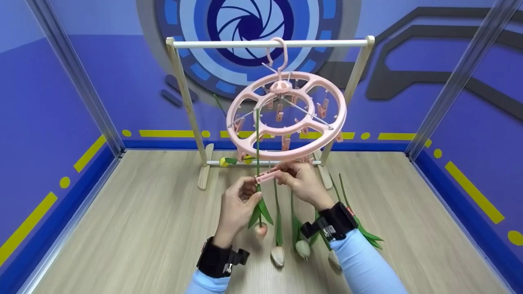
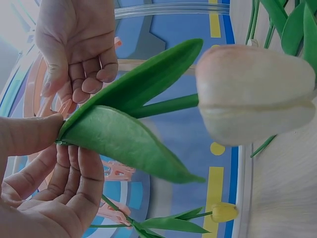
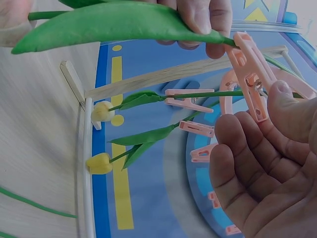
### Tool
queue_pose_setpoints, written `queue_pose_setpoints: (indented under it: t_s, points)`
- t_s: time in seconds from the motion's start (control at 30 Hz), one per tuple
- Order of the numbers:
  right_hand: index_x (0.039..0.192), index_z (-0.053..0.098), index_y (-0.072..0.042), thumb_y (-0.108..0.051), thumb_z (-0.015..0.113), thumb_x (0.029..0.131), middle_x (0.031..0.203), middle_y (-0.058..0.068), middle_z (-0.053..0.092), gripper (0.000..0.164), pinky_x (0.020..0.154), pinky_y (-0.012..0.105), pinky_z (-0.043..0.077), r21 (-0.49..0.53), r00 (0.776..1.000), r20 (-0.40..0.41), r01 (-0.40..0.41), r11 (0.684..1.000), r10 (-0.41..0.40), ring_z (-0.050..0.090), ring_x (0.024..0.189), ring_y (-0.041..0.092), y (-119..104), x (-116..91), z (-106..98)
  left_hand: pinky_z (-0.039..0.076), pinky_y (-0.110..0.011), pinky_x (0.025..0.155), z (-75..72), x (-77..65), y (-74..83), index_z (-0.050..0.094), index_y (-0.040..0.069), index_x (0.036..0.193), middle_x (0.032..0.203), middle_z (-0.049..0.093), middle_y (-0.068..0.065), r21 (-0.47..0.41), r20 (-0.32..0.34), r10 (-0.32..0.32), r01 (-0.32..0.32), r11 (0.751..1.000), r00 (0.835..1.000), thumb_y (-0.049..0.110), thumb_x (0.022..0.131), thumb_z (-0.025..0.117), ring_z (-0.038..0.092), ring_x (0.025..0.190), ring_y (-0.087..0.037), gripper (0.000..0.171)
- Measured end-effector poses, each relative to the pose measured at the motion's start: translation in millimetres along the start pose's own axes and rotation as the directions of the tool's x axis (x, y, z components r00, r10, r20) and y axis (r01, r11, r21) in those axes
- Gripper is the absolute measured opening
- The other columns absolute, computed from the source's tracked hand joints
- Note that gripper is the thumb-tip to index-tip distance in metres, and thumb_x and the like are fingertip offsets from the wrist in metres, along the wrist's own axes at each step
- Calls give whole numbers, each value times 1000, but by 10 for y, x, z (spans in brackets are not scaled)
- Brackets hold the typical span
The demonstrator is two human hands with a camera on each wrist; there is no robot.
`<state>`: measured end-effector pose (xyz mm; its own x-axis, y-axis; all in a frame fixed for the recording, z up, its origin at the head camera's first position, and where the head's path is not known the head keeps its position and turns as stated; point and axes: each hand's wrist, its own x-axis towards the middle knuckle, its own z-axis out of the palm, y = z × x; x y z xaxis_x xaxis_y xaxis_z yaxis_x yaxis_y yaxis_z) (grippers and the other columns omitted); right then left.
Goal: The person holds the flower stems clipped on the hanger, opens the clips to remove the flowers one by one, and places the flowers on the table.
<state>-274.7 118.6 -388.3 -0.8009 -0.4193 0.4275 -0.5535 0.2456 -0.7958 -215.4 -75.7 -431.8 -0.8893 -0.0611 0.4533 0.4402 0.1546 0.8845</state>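
A pale tulip with a pinkish tint [image 1: 260, 231] hangs head down from my left hand [image 1: 238, 204]. The left thumb and fingers pinch its stem just by the leaves [image 2: 129, 136]. My right hand [image 1: 304, 183] grips the handle end of a pink clothespin [image 1: 267, 176]. In the right wrist view, the jaws of that clothespin [image 3: 250, 74] are at the tulip's stem; whether they clamp it I cannot tell. Above both hands is the round pink drying hanger [image 1: 286, 154], and the stem's upper end rises in front of its rim.
The drying hanger hooks over a white rod [image 1: 322, 43] on a wooden stand [image 1: 186, 98]. A yellow tulip [image 3: 99, 163] and a cream tulip [image 3: 103, 111] hang by other clothespins. Several tulips, one whitish [image 1: 278, 256], lie on the wooden tabletop [image 1: 135, 228] near the right forearm.
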Motion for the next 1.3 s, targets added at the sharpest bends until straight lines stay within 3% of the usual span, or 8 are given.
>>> queue_pose_setpoints:
  t_s: [0.8, 1.3]
  points:
    - [108, 72, 6, -5, 66, 100, 92, 26, 71, 15, 70, 23, 51, -5, 1000, -1, 3, 1000, -3, 64, 76, 14, 21, -9, -15, 55, -25, 71, -21, -5, -8, 69, -3, 115, 90, 67, -13, 26, 18, 7, -8, 1000, 1000, -8, 89, 72, 64, 80, -20, 27]
    - [110, 74, 2, -7, 65, 101, 86, 13, 71, 16, 69, 24, 50, -37, 1000, -11, 24, 999, -25, 63, 75, 15, 47, -10, -26, 55, -26, 70, -26, -5, -30, 69, -4, 117, 89, 67, -13, 26, 23, 22, -23, 999, 999, -7, 89, 71, 63, 79, -18, 29]
